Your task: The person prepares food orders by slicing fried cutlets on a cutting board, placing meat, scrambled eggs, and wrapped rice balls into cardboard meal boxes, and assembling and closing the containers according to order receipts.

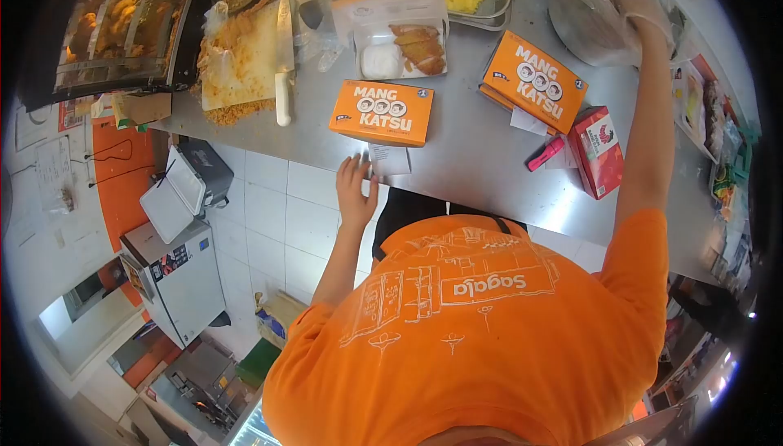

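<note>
My left hand (pixel 356 189) is at the front edge of the steel counter, fingers apart, with nothing in it. Just beyond its fingertips are a white paper slip (pixel 390 159) and a closed orange takeaway box (pixel 381 113). Behind that box stands an open box (pixel 390 17) holding a mound of white rice (pixel 382 61) and sliced breaded cutlet (pixel 420 48). My right hand (pixel 640 1), in a clear plastic glove, reaches into a plastic-lined metal pot (pixel 583 26) at the far right. Dark green contents show near its fingers; whether they grip anything is hidden.
A knife (pixel 283 62) lies on a crumb-covered cutting board (pixel 236 54) at left. A tray (pixel 499 13) of yellow food with a dark spoon is at the back. Another orange box (pixel 534 81), a red box (pixel 598 152) and a pink marker (pixel 546 154) sit to the right.
</note>
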A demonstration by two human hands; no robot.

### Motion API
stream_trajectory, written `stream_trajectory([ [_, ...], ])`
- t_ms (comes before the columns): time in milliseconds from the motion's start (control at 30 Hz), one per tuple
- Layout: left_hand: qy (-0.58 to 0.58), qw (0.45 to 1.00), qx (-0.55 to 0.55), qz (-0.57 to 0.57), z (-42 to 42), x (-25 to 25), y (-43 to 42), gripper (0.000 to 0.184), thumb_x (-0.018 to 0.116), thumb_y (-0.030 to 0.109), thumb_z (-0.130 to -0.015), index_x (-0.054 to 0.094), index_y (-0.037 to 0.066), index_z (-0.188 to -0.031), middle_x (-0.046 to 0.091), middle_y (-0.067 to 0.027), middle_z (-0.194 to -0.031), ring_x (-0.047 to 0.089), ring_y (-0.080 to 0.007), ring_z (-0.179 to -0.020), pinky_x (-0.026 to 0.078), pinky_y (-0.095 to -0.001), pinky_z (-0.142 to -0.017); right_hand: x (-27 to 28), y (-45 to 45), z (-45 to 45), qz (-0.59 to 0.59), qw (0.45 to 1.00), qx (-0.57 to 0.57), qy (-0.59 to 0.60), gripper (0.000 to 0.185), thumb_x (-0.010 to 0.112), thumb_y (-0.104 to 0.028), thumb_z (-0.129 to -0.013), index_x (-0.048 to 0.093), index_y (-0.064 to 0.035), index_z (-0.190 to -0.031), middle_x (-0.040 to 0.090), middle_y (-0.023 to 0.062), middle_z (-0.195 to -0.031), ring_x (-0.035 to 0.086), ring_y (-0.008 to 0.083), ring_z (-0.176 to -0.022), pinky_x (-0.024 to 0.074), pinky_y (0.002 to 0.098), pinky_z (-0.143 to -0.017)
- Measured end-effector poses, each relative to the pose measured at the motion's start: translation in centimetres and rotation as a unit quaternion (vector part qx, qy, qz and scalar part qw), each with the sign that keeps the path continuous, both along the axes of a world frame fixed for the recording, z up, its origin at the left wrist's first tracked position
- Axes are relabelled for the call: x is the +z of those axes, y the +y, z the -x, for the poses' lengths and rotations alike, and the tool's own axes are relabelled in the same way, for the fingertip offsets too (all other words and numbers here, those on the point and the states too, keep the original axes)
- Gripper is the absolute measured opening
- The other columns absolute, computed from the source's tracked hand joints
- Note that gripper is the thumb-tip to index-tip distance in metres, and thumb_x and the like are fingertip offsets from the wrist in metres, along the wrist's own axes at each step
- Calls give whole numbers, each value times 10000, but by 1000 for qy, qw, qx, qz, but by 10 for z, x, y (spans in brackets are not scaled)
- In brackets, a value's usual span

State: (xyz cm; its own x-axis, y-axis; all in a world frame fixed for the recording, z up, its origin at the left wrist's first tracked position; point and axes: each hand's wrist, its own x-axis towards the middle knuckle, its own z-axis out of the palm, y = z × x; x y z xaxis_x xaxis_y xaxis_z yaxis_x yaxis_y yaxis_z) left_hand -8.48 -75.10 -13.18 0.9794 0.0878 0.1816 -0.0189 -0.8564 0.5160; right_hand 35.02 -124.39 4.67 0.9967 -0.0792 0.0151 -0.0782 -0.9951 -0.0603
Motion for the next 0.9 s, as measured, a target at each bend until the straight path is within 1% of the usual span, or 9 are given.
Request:
stream_trajectory([
  [133,-34,992,102,58,0,17,12,191,627,86,-882,641,42,-1066,609,-142,-1214,523,-343,-1175,407,-427,-1001,-22,-24,-8,-39,993,-83,-75,626,525,-552,-858,546,-140,-1329,565,198,-1326,523,379,-1239,403,424,-1030],
  [233,-66,981,151,99,-7,25,26,154,599,96,-913,654,29,-1041,627,-150,-1182,570,-300,-1106,450,-382,-939,-35,-30,-2,-93,977,17,-193,617,533,-547,-866,538,-146,-1335,563,195,-1330,526,379,-1235,402,420,-1029],
  [300,-83,972,167,143,-16,36,37,143,592,85,-912,654,18,-1022,624,-160,-1178,565,-305,-1101,428,-390,-963,-28,-26,4,-80,982,-31,-170,609,537,-540,-869,531,-159,-1344,561,196,-1331,524,379,-1238,398,418,-1033],
  [433,-113,955,148,232,-43,51,60,144,563,83,-935,650,26,-1034,626,-147,-1181,576,-251,-1094,446,-358,-933,-1,12,38,-152,961,-111,-204,601,529,-527,-876,521,-170,-1359,566,188,-1329,527,373,-1237,402,412,-1031],
  [533,-135,931,122,318,-70,68,69,146,543,82,-952,648,33,-1041,626,-134,-1181,578,-226,-1093,456,-334,-913,-7,13,31,-162,949,-162,-216,541,518,-503,-883,553,-210,-1337,580,176,-1316,527,358,-1243,408,399,-1023],
  [633,-137,922,91,352,-91,83,79,159,528,90,-967,641,31,-1062,630,-122,-1171,578,-210,-1097,449,-327,-925,-9,20,31,-93,963,-197,-158,501,520,-458,-886,589,-181,-1298,606,169,-1279,561,346,-1202,424,387,-1000],
  [733,-122,914,68,382,-100,85,92,173,523,100,-976,631,15,-1081,640,-108,-1145,581,-188,-1084,437,-322,-944,-10,29,37,-148,939,-207,-229,482,578,-418,-860,615,-156,-1262,632,169,-1228,608,331,-1120,432,371,-987],
  [833,-91,900,65,422,-101,83,105,148,536,81,-966,641,19,-1051,646,-92,-1120,593,-166,-1042,457,-299,-903,-20,20,37,-112,918,-189,-330,442,639,-381,-847,638,-99,-1188,670,158,-1089,645,283,-1005,508,355,-844],
  [900,-78,890,63,444,-101,76,112,145,539,82,-967,642,16,-1045,650,-80,-1108,595,-150,-1021,457,-291,-895,-18,41,51,-272,873,-190,-358,415,659,-372,-852,639,-62,-1127,662,126,-979,650,235,-936,522,328,-728],
])
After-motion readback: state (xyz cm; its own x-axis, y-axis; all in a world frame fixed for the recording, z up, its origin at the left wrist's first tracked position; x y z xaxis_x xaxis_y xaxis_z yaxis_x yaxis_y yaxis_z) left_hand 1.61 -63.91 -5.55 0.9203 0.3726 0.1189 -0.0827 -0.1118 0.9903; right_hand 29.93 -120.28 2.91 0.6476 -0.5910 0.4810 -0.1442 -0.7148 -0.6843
